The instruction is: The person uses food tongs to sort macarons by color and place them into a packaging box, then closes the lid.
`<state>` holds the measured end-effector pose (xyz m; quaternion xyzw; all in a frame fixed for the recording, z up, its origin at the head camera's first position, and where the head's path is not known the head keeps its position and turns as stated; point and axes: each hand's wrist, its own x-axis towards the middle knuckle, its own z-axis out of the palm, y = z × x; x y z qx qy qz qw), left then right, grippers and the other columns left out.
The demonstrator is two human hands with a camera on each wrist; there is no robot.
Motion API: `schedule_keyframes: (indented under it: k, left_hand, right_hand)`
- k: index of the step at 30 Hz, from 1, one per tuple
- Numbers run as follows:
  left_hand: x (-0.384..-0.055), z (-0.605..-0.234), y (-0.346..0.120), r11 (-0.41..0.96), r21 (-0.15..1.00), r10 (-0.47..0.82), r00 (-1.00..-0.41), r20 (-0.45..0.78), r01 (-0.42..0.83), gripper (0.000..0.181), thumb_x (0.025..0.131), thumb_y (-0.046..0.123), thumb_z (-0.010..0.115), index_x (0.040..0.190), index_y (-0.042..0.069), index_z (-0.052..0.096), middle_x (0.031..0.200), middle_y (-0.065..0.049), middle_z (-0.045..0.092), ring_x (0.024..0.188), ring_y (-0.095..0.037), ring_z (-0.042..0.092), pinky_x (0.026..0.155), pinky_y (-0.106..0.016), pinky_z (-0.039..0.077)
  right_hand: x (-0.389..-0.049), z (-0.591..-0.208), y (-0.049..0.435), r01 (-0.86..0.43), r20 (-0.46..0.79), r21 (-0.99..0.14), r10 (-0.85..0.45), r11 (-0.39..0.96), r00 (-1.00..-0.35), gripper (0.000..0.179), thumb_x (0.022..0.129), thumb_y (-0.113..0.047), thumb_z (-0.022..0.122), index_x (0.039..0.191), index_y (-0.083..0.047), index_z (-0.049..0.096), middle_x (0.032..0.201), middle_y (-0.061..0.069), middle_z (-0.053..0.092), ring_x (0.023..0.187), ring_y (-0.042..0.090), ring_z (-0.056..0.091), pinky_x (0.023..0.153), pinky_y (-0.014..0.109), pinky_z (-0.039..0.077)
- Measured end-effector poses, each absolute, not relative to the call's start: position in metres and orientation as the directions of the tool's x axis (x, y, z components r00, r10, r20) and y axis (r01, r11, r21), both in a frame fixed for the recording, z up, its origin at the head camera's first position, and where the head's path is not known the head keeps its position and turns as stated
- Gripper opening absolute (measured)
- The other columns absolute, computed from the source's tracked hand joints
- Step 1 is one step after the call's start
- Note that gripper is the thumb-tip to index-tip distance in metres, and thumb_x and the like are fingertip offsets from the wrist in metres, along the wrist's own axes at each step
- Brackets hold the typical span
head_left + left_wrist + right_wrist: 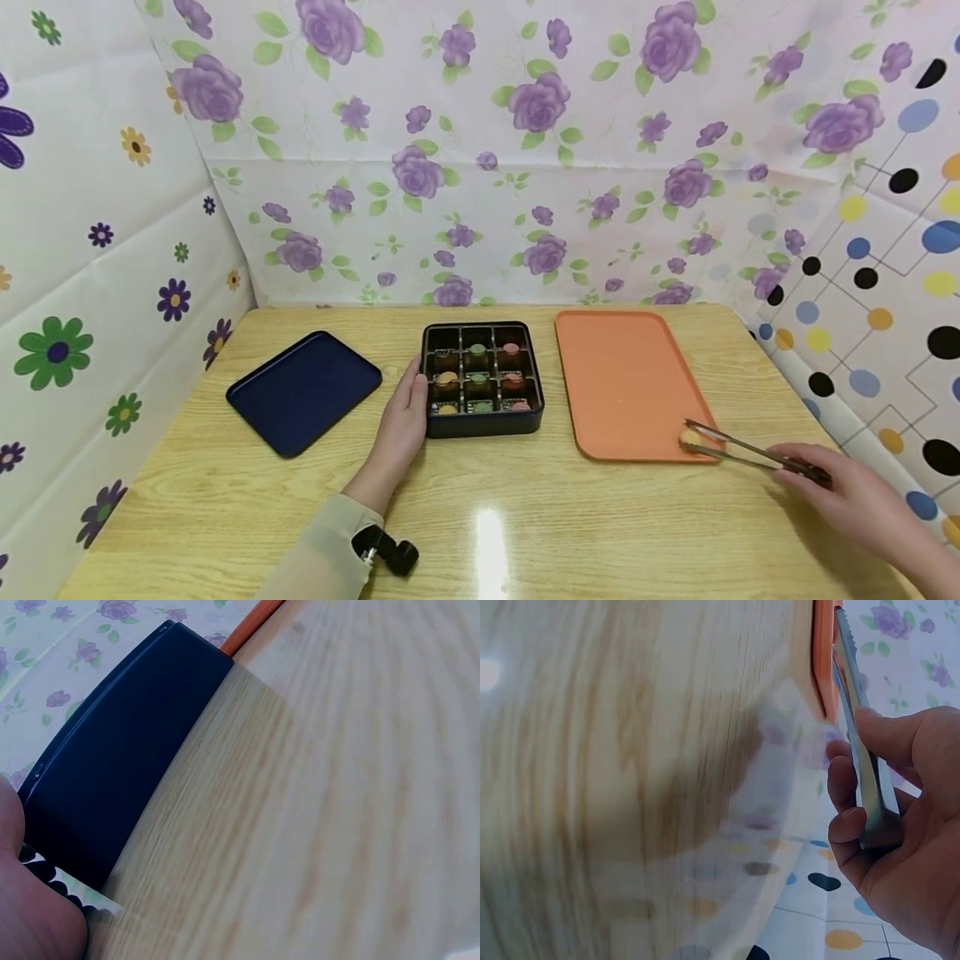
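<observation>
A dark box [484, 426] with a clear divided insert stands mid-table. Green, pink and yellow macarons sit in its compartments; the back-left one shows only the insert. My left hand [405, 417] rests along the box's left wall, fingers extended and thumb at the rim. The wall fills much of the left wrist view. At the right, my right hand [840, 492] grips metal tongs [750, 456] by their closed end. The tong tips stand on either side of a yellow macaron [689, 437] at the near right corner of the orange tray [630, 383].
A dark blue tray [303, 396] lies angled at the left of the wooden table [442, 517]. Floral sheets [480, 167] hang behind and at the left; a dotted sheet [885, 317] borders the right side. A black wrist device [386, 550] sits on the left sleeve.
</observation>
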<state>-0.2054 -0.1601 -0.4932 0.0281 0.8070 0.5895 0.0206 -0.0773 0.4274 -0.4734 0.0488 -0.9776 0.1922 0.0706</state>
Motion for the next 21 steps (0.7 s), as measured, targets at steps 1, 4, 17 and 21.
schedule_keyframes:
  k: [1,4,17,21]
  left_hand:
    - [-0.205,-0.493,-0.16,0.302,0.953,0.069,-0.998,-0.002,0.02,0.061,0.122,0.051,0.03,0.179,0.034,0.015,0.183,-0.005,0.019,0.168,-0.032,0.019,0.133,-0.06,0.018]
    - [-0.205,-0.493,-0.161,0.301,0.953,0.067,-0.998,-0.002,0.018,0.06,0.123,0.048,0.03,0.179,0.033,0.015,0.183,-0.005,0.018,0.168,-0.033,0.018,0.133,-0.061,0.017]
    - [-0.207,-0.496,-0.161,0.297,0.955,0.06,-0.998,0.003,0.02,0.06,0.123,0.048,0.031,0.179,0.033,0.017,0.183,-0.005,0.02,0.168,-0.033,0.019,0.133,-0.061,0.018]
    - [-0.207,-0.496,-0.161,0.297,0.955,0.059,-0.998,0.005,0.022,0.06,0.122,0.05,0.031,0.179,0.034,0.018,0.183,-0.005,0.021,0.168,-0.033,0.019,0.133,-0.061,0.019]
  right_hand:
    - [-0.076,-0.473,0.428,-0.123,0.161,-0.369,-0.067,0.921,-0.985,0.025,0.104,-0.022,0.082,0.127,-0.013,0.081,0.115,0.005,0.079,0.089,-0.006,0.058,0.068,0.024,0.051]
    - [-0.075,-0.471,0.43,-0.137,0.179,-0.368,-0.075,0.92,-0.981,0.024,0.105,-0.022,0.082,0.127,-0.013,0.081,0.116,0.007,0.079,0.089,-0.007,0.059,0.068,0.022,0.049]
    - [-0.086,-0.472,0.421,-0.148,0.254,-0.302,-0.07,0.942,-0.965,0.019,0.1,-0.017,0.086,0.119,-0.016,0.084,0.115,0.008,0.081,0.1,0.009,0.07,0.075,0.023,0.051]
    - [-0.09,-0.47,0.414,-0.141,0.25,-0.306,-0.063,0.942,-0.966,0.018,0.102,-0.017,0.084,0.119,-0.015,0.084,0.113,0.008,0.081,0.098,0.013,0.07,0.073,0.029,0.053]
